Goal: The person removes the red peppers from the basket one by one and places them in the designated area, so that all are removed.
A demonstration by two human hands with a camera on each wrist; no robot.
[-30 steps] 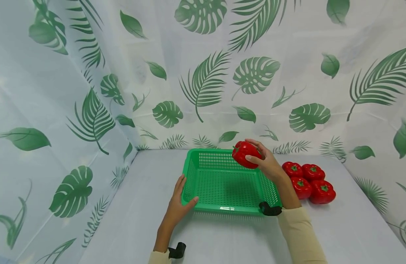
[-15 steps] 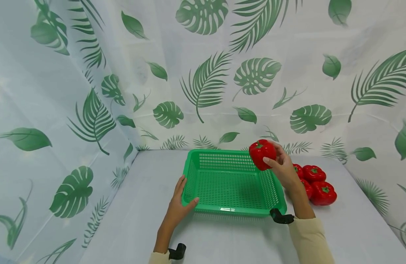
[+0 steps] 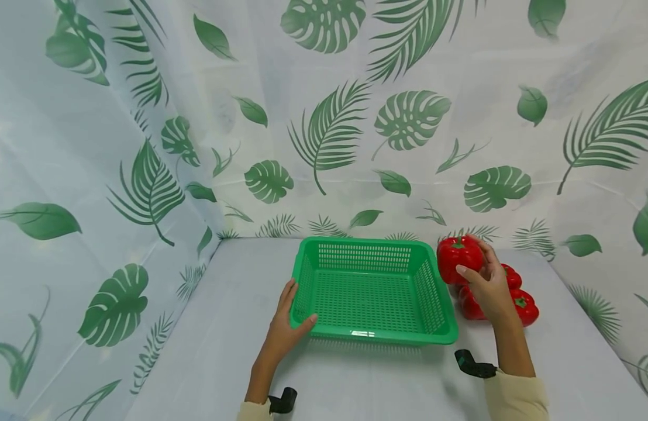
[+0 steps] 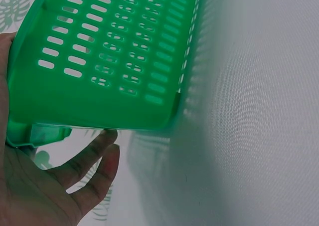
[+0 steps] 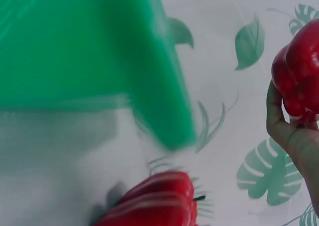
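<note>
A red bell pepper [image 3: 459, 257] is held up in my right hand [image 3: 493, 292], thumb on its near side and fingers behind. It hangs just right of the green plastic basket [image 3: 374, 337]. In the right wrist view the same pepper [image 5: 304, 66] sits at the right edge with the hand below it. My left hand [image 3: 285, 330] grips the basket's front left corner, thumb at the front rim and fingers along the left side. From the left wrist, fingers [image 4: 102, 173] show against the perforated basket wall [image 4: 89, 104].
Several more red peppers [image 3: 524, 307] stand grouped on the white table [image 3: 224, 327] right of the basket, partly hidden by my right hand. A leaf-patterned curtain [image 3: 345, 140] closes off the back and sides. No pepper lies in the basket.
My right hand has carried the pepper rightward, from above the basket's back right part to beyond its right rim, near the other peppers. The left hand and basket stay put.
</note>
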